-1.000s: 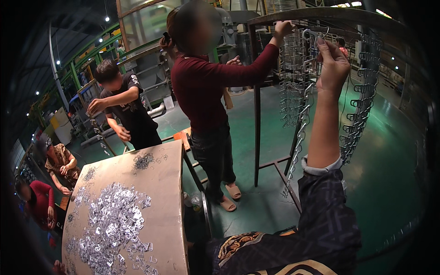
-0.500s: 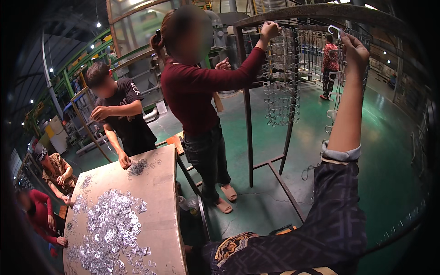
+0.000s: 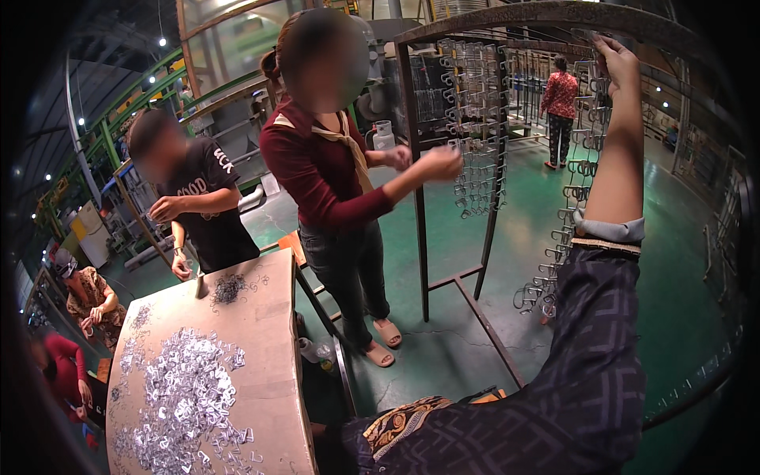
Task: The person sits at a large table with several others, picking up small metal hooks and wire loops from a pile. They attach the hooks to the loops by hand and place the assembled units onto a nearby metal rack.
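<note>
My right hand (image 3: 613, 67) is raised high at the top of a tall metal rack (image 3: 414, 182). Its fingers are pinched on a small metal clip at the head of a hanging chain of clips (image 3: 554, 261). My sleeve is dark and patterned, with a pale cuff. My left hand is out of view. More silver clips (image 3: 475, 142) hang in rows across the rack. A person in a dark red top (image 3: 332, 182) stands at the rack's left side with both hands on the hanging clips at chest height.
A wooden table (image 3: 269, 356) at the lower left carries a pile of loose silver clips (image 3: 186, 396). A person in a black shirt (image 3: 206, 206) stands behind it; others sit at the far left (image 3: 87, 293). The floor is green. Another person (image 3: 560, 103) stands far back.
My right arm stays raised and has shifted to the right of the picture as the view turned. The person in red lowered an arm from the rack's top bar to chest height.
</note>
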Demonstrator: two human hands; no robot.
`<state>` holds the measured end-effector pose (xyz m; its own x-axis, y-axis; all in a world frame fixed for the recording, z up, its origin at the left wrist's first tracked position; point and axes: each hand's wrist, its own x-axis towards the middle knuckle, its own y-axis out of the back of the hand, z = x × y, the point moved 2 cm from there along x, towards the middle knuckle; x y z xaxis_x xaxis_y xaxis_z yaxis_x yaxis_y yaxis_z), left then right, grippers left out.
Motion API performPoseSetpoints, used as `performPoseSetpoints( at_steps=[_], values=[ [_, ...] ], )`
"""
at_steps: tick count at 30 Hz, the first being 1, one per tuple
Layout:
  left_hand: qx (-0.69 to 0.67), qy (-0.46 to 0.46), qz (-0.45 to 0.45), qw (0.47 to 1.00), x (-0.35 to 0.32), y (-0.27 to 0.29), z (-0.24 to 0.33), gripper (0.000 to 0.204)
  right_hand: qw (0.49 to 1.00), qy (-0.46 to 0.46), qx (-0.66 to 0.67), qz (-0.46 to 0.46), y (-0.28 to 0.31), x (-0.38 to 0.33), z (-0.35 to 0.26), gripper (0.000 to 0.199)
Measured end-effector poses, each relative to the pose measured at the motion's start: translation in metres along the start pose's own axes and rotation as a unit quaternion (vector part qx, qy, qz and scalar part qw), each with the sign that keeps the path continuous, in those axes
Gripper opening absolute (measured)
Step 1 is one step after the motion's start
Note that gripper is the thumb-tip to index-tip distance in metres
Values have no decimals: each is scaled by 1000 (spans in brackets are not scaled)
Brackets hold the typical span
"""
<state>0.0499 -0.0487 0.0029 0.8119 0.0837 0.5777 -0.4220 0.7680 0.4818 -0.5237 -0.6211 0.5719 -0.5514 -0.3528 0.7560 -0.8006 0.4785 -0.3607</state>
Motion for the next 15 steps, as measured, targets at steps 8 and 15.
performPoseSetpoints(
  at_steps=[8,15],
  values=[
    [2,19,2,1000,-5,-4,-13,32,999,-11,-44,-16,-4,-3,8,28],
    [56,32,-57,996,5,18,56,35,994,14,-110,-19,35,66,59,22]
  ],
)
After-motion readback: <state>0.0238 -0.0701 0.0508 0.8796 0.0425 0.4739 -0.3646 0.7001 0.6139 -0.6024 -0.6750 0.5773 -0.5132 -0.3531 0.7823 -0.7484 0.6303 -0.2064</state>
